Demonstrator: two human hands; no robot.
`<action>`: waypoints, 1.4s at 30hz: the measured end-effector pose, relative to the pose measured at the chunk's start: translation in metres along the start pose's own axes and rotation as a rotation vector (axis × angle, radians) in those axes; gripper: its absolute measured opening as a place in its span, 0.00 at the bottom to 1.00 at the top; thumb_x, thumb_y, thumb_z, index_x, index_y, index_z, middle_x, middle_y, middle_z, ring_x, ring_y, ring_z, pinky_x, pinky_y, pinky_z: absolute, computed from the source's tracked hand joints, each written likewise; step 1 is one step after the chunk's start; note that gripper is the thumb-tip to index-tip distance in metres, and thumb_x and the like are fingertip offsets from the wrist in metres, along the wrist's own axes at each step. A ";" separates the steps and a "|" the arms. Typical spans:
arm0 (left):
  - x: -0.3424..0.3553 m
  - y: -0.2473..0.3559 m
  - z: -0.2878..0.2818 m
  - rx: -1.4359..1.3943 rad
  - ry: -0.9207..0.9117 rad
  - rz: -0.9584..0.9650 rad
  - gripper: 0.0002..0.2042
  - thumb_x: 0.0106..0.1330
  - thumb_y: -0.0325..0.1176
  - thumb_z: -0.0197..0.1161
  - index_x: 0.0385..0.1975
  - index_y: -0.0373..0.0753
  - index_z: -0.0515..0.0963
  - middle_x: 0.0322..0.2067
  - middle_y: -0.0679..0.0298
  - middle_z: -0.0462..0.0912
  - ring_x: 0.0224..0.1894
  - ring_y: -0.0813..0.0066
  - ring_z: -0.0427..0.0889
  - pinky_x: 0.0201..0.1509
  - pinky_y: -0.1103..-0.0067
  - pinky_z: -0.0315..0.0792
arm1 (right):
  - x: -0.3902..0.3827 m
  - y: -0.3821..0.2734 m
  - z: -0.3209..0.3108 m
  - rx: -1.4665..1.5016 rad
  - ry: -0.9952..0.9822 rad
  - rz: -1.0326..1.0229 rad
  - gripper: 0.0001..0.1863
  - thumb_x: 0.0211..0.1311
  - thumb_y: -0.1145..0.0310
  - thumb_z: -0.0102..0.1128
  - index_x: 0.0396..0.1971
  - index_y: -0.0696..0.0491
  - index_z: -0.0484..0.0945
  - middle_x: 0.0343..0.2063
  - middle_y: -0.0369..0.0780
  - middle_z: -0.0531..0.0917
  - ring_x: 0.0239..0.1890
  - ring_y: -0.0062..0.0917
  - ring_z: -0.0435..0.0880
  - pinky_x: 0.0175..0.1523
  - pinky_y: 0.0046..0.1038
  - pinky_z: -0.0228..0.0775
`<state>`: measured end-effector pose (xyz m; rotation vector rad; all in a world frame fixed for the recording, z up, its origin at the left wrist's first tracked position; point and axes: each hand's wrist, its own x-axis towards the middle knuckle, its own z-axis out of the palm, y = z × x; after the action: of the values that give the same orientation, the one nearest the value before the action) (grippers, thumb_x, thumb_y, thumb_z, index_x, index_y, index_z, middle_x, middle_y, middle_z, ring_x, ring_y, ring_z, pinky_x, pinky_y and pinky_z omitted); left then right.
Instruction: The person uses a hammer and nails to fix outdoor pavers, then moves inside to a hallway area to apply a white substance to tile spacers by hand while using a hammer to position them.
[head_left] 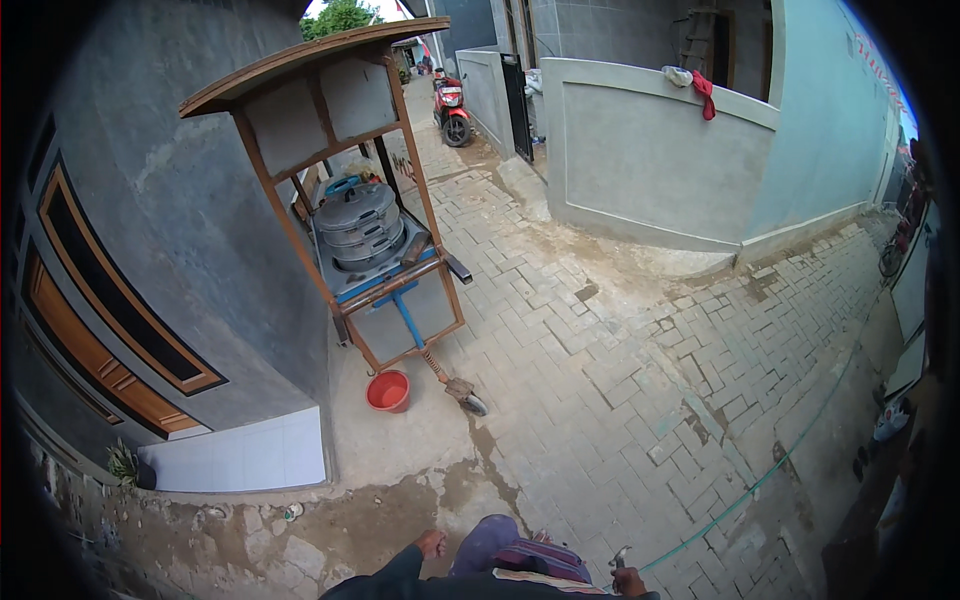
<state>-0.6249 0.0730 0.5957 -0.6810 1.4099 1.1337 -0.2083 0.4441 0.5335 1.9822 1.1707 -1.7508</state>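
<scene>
Ahead of the fisted left hand stands a red bucket; the right hand grips a small metallic object, kind unclear.

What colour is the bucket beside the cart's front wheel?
Red; the bucket shows best in the head view.

The left arm, dark-sleeved, rises from the lower edge and slants rightward to a bare left hand curled like a loose fist. Well apart, the right hand sits low, curled in a grip, its forearm mostly out of view.
</scene>
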 end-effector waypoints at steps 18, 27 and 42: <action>0.116 0.375 0.252 -0.014 0.042 0.147 0.11 0.72 0.42 0.55 0.35 0.40 0.72 0.16 0.72 0.62 0.15 0.82 0.61 0.17 0.82 0.57 | 0.180 -0.460 -0.069 -0.292 -0.069 -0.057 0.14 0.63 0.63 0.57 0.29 0.60 0.83 0.14 0.44 0.77 0.14 0.34 0.76 0.18 0.35 0.65; 0.136 0.589 0.360 -0.214 -0.005 0.414 0.09 0.70 0.35 0.51 0.29 0.40 0.70 0.13 0.73 0.58 0.12 0.81 0.56 0.15 0.78 0.53 | 0.221 -0.738 -0.052 -0.497 -0.254 -0.164 0.16 0.65 0.62 0.54 0.31 0.59 0.84 0.20 0.44 0.81 0.20 0.34 0.79 0.24 0.34 0.70; 0.281 0.721 0.397 1.086 0.238 0.546 0.12 0.61 0.42 0.56 0.35 0.43 0.80 0.34 0.63 0.80 0.40 0.65 0.76 0.42 0.68 0.70 | 0.371 -1.329 0.017 -0.661 0.247 -0.450 0.17 0.59 0.59 0.61 0.20 0.59 0.78 0.12 0.43 0.78 0.13 0.32 0.80 0.22 0.36 0.69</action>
<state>-1.1640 0.7536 0.5496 0.3828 2.1853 0.5030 -1.1609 1.4393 0.6054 1.6237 2.0747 -1.0486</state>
